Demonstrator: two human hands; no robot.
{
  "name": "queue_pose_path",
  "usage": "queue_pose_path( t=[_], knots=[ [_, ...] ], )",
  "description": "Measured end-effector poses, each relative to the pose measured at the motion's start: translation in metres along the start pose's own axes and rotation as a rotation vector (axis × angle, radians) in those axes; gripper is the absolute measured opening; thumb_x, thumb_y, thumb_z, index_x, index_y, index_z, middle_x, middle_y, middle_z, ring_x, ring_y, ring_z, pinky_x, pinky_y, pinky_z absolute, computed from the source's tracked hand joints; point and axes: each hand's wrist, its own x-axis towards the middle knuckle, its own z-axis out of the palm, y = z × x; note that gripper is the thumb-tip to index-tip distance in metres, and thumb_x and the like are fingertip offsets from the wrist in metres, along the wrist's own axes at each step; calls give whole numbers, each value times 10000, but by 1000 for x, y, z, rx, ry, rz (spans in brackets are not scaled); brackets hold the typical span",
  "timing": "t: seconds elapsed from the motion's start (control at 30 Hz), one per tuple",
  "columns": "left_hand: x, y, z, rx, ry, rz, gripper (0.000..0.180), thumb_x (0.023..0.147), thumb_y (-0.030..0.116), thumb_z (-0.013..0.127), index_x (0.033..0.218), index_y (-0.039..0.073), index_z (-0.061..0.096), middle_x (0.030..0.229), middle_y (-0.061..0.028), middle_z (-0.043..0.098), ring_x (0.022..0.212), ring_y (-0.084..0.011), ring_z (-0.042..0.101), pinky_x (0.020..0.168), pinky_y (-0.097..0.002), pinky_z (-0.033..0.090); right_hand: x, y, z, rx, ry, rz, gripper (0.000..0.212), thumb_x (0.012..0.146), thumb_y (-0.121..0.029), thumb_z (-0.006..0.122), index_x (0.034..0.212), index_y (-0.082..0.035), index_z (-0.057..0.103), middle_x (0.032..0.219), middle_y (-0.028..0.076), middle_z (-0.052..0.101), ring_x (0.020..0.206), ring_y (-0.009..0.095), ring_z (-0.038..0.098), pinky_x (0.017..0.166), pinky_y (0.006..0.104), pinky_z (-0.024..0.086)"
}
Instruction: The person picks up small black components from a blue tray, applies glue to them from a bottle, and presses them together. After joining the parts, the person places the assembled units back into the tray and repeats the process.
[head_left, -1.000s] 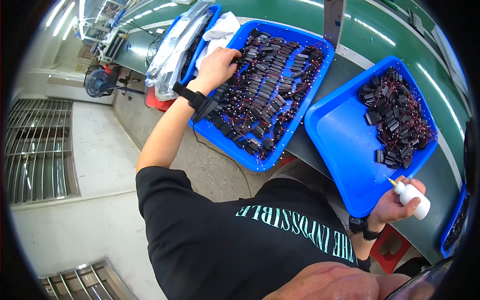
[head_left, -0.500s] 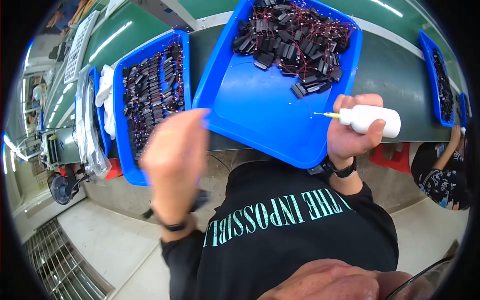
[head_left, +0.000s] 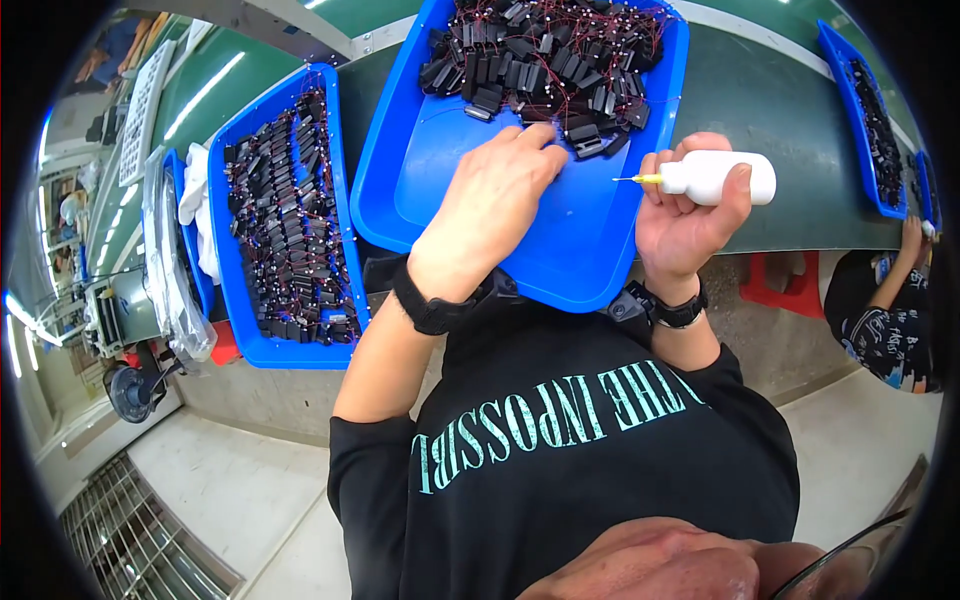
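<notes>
My right hand (head_left: 688,215) is wrapped round a white squeeze bottle (head_left: 735,178). Its yellow nozzle and thin needle tip point left over the big blue tray (head_left: 460,205). Reaching into that tray, my left hand (head_left: 500,185) has its fingers slightly bent and apart at the near edge of a heap of small black blocks with thin red wires (head_left: 550,60). Nothing shows in its grip, though the fingertips partly hide against the blocks. One block (head_left: 585,140) lies just right of these fingers.
Left of the big tray, a second blue tray (head_left: 352,290) holds rows of similar wired blocks (head_left: 290,220). Clear plastic bags (head_left: 172,270) and a white cloth (head_left: 192,185) lie beyond it. At right stand another blue tray (head_left: 850,110), a red stool (head_left: 785,285) and a person (head_left: 885,320).
My left hand has moved from over the left tray, rightward and away from me, to the heap in the big tray. My right hand keeps the bottle. The whole view has shifted slightly.
</notes>
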Motion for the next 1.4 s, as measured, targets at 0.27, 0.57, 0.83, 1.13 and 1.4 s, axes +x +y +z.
queue_pose_path(
  t=[0.27, 0.57, 0.83, 1.13, 1.4],
  knots=[
    [-13, -3, -5, 22, -82, -81, 267, 784, -13, 611, 1049, 17, 614, 1015, -138, 620, 944, -333, 600, 788, -397, 498, 1, -1, 1, -74, -49, 8, 489, 907, -520, 493, 898, -34, 554, 624, -18, 378, 517, 82, 323, 500, 259, 296],
    [-43, 13, -2, -798, 192, -317, 211, 895, 3, 582, 1104, -28, 587, 1115, -151, 646, 847, -239, 676, 707, -288, 540, -3, -2, 1, -130, -123, -146, 482, 908, -511, 479, 918, -32, 525, 615, -17, 372, 516, 94, 332, 519, 264, 304],
    [-55, 12, -5, -1303, 310, -393, 215, 923, 8, 573, 1131, -51, 577, 1096, -166, 650, 865, -184, 672, 689, -253, 550, -5, 0, 8, -271, -332, -262, 487, 897, -516, 476, 945, -32, 485, 607, -8, 362, 510, 103, 328, 522, 272, 302],
    [-60, 11, 1, -1286, 320, -390, 231, 877, 5, 636, 1108, -7, 642, 1042, -74, 682, 860, -122, 670, 719, -230, 537, -16, 11, 4, -392, -384, -342, 468, 883, -470, 517, 955, -9, 507, 706, 43, 464, 565, 112, 412, 532, 266, 348],
    [-60, 12, 1, -1261, 332, -388, 234, 858, -2, 654, 1092, -6, 655, 1020, -74, 695, 872, -114, 670, 752, -234, 537, -18, 11, 5, -509, -383, -429, 473, 880, -481, 540, 955, -15, 495, 652, 30, 444, 504, 103, 384, 495, 271, 345]
  ],
)
